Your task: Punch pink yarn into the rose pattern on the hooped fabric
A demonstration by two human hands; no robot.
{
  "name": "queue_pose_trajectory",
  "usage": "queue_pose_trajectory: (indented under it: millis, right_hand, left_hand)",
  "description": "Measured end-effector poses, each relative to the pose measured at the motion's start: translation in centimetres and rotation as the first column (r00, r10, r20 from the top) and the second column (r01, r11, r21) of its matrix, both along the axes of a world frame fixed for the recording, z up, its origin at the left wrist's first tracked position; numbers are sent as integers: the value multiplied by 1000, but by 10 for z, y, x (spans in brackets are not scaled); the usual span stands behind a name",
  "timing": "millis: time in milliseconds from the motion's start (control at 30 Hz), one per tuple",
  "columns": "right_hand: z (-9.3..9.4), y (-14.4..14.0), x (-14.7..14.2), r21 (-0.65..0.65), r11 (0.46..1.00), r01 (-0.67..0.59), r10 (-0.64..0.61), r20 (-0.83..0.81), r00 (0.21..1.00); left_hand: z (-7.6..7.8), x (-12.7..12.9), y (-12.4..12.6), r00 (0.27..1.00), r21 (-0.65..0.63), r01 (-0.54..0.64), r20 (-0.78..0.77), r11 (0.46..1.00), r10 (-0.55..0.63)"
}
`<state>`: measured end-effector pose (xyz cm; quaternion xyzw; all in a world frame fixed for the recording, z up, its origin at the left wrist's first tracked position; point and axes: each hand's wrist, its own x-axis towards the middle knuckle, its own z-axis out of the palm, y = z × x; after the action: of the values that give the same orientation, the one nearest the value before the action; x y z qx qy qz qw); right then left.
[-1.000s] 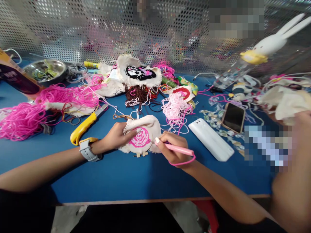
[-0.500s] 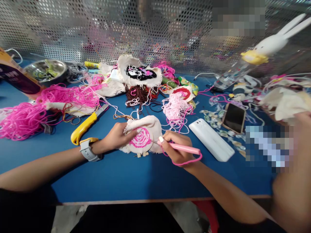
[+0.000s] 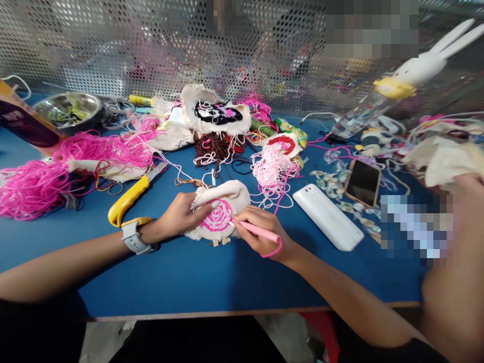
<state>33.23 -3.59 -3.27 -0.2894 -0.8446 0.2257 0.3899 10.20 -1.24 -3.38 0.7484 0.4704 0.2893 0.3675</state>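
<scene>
Left hand grips the hoop steady; right hand pinches the pink needle pen, tip at the pink spiral – mid-stitch, next poke needs careful aim

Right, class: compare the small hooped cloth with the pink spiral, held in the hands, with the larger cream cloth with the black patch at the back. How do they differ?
The small hooped cloth with the pink spiral is stitched in pink; the larger cream cloth with the black patch is mostly black with pink flecks. The first is held by the left hand and touched by the pink punch needle in the right hand; the second lies untouched. Both are frayed cream fabric.
</scene>
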Motion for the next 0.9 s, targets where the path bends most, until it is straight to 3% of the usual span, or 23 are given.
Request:
queue_pose_trajectory:
  millis: [200, 333, 400, 467, 600, 633, 667, 700, 733, 767, 800, 833, 867, 900]
  right_hand:
    - [5, -3, 12, -86, 988, 129, -137, -95, 986]
    - [-2, -5, 13, -180, 979, 96, -109, -65, 992]
    - [7, -2, 24, -206, 976, 72, -86, -62, 994]
    - [31, 6, 56, -228, 972, 51, -72, -85, 994]
    - [93, 35, 171, -275, 960, 42, -103, -212, 972]
    - [102, 41, 196, -370, 929, -8, -151, -396, 906]
    - [106, 45, 212, -544, 831, -114, -235, -530, 815]
    - [104, 46, 217, -710, 652, -266, -337, -585, 738]
    - [98, 45, 210, -799, 448, -400, -435, -586, 684]
    - [87, 41, 192, -834, 333, -439, -461, -551, 696]
    - [73, 36, 165, -847, 311, -431, -431, -530, 730]
    - [58, 29, 132, -843, 382, -378, -352, -511, 784]
    - [43, 22, 98, -721, 660, -210, -188, -429, 884]
    - [29, 16, 66, -659, 731, -175, -122, -379, 918]
  left_hand:
    - [-2, -1, 0, 1000, -21, 14, -16, 1000, -14]
    - [-2, -1, 1, 1000, -35, 2, -20, 999, -3]
    - [-3, -1, 1, 1000, -37, -2, -18, 999, 1]
    - [-3, -1, 2, 1000, -30, 2, -14, 1000, -2]
    - [-3, 0, 1, 1000, -10, 6, -6, 1000, -6]
    - [-3, 0, 1, 1000, -10, 7, -4, 1000, -7]
    - [-2, 0, 1, 1000, -11, 7, 0, 1000, -7]
    - [-2, 0, 1, 1000, -12, 7, 4, 1000, -7]
    - [-2, 0, 1, 1000, -13, 6, 6, 1000, -6]
    - [-2, 0, 1, 1000, -14, 6, 6, 1000, -6]
    - [-2, 0, 1, 1000, -13, 4, 5, 1000, -4]
    - [-2, 0, 2, 1000, -13, 4, 3, 1000, -4]
    - [-2, 0, 2, 1000, -12, 6, 1, 1000, -6]
    - [-3, -1, 2, 1000, -10, 11, 3, 1000, -11]
